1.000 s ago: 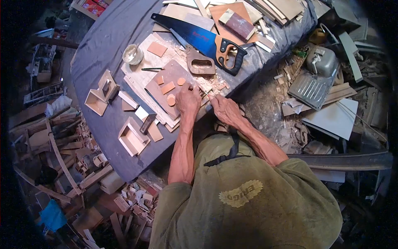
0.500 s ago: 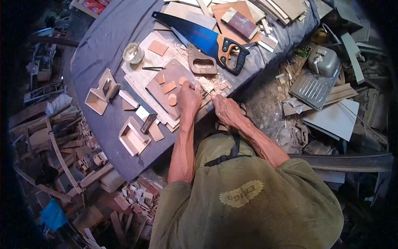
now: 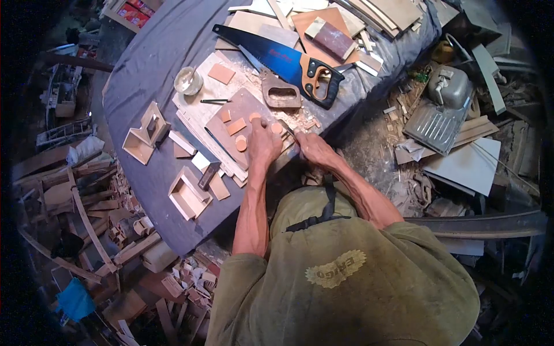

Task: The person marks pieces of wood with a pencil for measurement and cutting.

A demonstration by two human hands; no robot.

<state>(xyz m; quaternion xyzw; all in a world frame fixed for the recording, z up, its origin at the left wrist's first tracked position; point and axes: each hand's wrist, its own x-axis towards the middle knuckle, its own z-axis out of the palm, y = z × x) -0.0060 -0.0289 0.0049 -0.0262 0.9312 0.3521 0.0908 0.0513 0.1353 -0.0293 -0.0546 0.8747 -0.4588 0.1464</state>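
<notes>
At the grey-draped bench (image 3: 144, 69) | I see the left hand (image 3: 264, 144) pressing a small wood piece (image 3: 277, 128) onto the brown board (image 3: 242, 124) | right hand (image 3: 311, 149) closed around a thin tool (image 3: 287, 128), just right of the piece, blade angling up-left toward it.

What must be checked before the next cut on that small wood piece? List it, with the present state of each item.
1. Left hand pressing the work down on the brown plywood board: ok, it rests flat at the board's near edge.
2. Right hand gripping a tool: cannot tell, only a thin dark tip shows at the fingers.
3. Left fingertips out of the tool's path: cannot tell, the two hands are very close together.
4. Blue-bladed handsaw with the black and orange handle out of the way: ok, it lies behind the board.
5. Loose orange wooden discs staying put: ok, they lie flat on the board.
</notes>
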